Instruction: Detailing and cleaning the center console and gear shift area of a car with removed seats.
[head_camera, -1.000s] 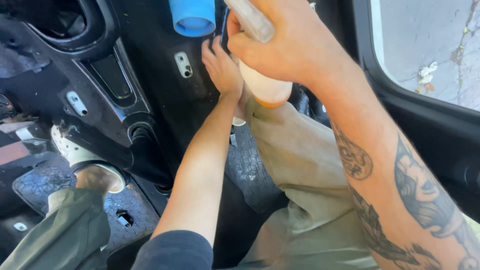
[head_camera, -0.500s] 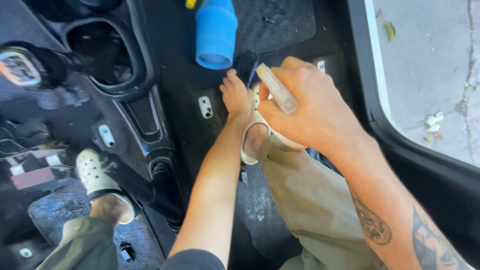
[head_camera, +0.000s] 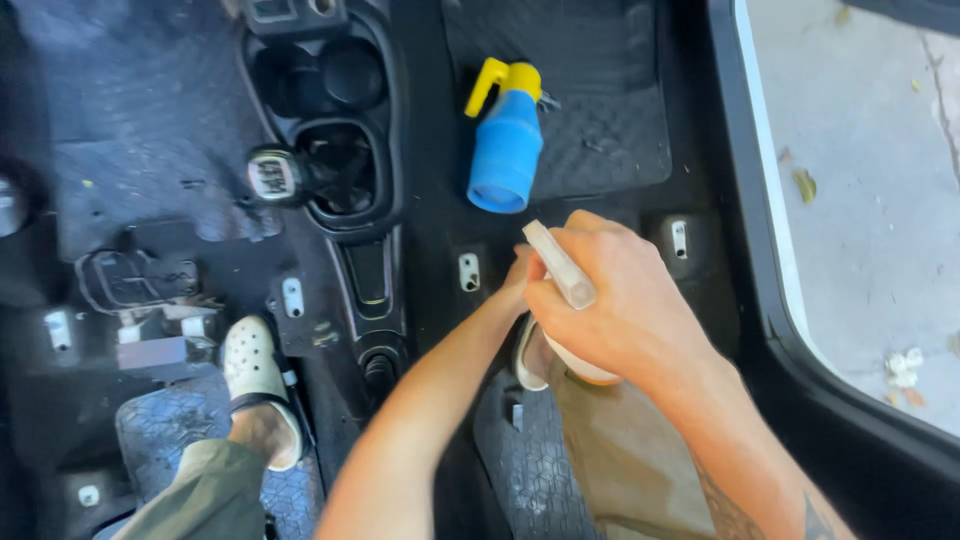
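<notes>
White stick (head_camera: 560, 264) sits tight in the person's right hand (head_camera: 615, 305), with the fingers wrapped all the way around it. One end pokes up out of the fist. The left hand (head_camera: 520, 280) reaches under the right hand and touches the black car floor (head_camera: 440, 230) there. Its fingers are mostly hidden, so I cannot tell if they hold anything. Just past the fist lies a blue spray bottle (head_camera: 507, 145) with a yellow top, on its side on a black mat (head_camera: 610, 120). Under the fist is a white shoe (head_camera: 530, 355). Another white shoe (head_camera: 255, 375) stands well off to the left side.
</notes>
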